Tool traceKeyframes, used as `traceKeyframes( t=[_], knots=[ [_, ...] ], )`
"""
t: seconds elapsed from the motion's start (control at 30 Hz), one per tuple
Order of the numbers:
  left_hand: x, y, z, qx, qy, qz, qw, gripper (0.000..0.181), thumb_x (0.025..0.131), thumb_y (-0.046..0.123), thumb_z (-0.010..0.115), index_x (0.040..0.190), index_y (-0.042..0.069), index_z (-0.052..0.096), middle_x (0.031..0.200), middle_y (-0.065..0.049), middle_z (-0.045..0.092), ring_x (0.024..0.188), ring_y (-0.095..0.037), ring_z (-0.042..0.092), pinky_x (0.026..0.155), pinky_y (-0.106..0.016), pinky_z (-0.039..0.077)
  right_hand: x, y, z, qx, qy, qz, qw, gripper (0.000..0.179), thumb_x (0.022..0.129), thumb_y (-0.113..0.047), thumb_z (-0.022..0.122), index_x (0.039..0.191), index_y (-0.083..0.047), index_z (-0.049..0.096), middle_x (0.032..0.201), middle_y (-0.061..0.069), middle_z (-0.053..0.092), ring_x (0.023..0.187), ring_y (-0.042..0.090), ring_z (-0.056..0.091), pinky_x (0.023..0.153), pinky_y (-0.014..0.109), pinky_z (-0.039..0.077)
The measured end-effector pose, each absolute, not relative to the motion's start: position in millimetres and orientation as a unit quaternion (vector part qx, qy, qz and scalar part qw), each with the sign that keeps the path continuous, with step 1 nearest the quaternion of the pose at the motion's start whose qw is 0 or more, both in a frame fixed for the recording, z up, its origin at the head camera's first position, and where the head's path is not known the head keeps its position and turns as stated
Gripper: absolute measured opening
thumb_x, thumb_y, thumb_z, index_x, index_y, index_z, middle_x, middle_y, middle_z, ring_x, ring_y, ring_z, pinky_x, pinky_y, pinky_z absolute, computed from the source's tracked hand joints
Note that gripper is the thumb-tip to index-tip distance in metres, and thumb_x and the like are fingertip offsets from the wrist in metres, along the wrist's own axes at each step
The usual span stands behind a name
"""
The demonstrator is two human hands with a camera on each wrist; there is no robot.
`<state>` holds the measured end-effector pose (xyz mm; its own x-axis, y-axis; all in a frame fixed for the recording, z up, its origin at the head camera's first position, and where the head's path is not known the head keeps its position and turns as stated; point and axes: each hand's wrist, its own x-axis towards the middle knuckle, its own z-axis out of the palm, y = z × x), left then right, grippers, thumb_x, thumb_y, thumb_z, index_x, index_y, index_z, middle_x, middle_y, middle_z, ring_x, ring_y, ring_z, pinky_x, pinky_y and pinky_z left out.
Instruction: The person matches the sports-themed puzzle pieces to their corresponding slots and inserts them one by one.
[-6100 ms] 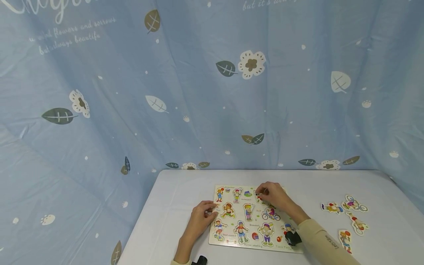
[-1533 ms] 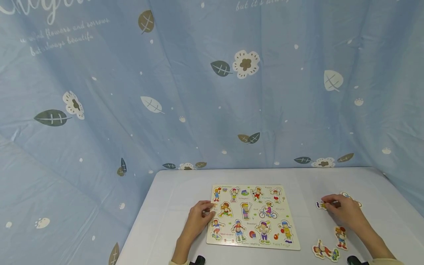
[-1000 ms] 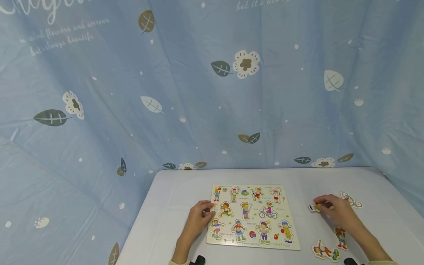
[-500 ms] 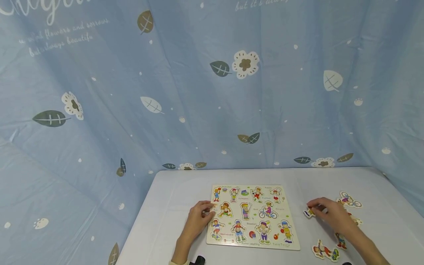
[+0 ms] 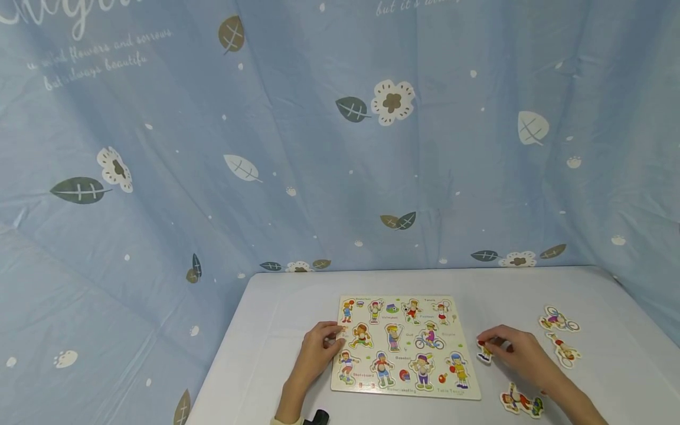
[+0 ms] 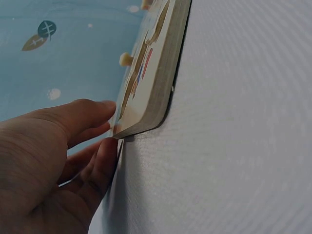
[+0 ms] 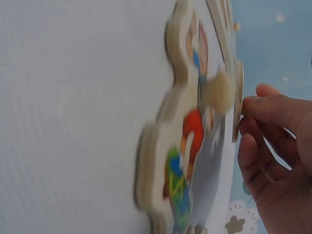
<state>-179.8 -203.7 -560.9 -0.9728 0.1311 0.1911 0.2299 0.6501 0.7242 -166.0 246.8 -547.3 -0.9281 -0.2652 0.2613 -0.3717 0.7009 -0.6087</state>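
Observation:
My left hand [image 5: 317,348] holds the left edge of a wooden peg puzzle board [image 5: 457,344] printed with sports figures. In the left wrist view the thumb lies at the upper face of the board's edge [image 6: 163,87], with fingers below. Just right of the board, my right hand [image 5: 523,351] pinches a small figure-shaped puzzle piece [image 5: 484,354], partly covered by the fingers. The right wrist view shows that piece [image 7: 238,97] edge-on between thumb and fingers. A skateboarder puzzle piece [image 5: 520,402] with a round wooden knob [image 7: 219,92] lies below the right hand.
Farther right on the white table [image 5: 287,295] lie a bicycle piece [image 5: 558,319] and a red-and-white figure piece [image 5: 566,352]. The right forearm hides another piece almost fully. A blue patterned curtain [image 5: 297,118] hangs behind the table.
Over the last second and a half my right hand has taken the piece left and nearer, to beside the board, turning it. Six seconds ago it was over the board's upper right. The left hand stays.

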Motion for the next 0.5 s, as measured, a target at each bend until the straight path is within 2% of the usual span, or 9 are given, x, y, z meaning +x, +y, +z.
traceKeyframes(
  t=[0.23,0.5],
  knots=[
    [-181,-204,-562,-0.098,-0.906,-0.406,0.059,0.028,0.087,0.013,0.073,0.113,0.003,0.071,0.121,-0.013,0.065,0.09,-0.014,0.065,0.068,-0.016,0.054,-159,233,-546,0.211,-0.908,0.359,0.044,0.022,0.083,-0.006,0.075,0.101,-0.019,0.071,0.095,-0.003,0.073,0.074,-0.007,0.054,0.057,0.018,0.049],
    [-182,-204,-562,-0.101,-0.904,-0.412,0.058,0.028,0.087,0.012,0.073,0.113,0.002,0.07,0.122,-0.014,0.065,0.091,-0.017,0.065,0.068,-0.016,0.054,-155,220,-544,0.245,-0.894,0.375,-0.01,0.024,0.084,-0.007,0.072,0.104,-0.02,0.069,0.098,-0.003,0.072,0.079,-0.006,0.057,0.058,0.019,0.048]
  ],
)
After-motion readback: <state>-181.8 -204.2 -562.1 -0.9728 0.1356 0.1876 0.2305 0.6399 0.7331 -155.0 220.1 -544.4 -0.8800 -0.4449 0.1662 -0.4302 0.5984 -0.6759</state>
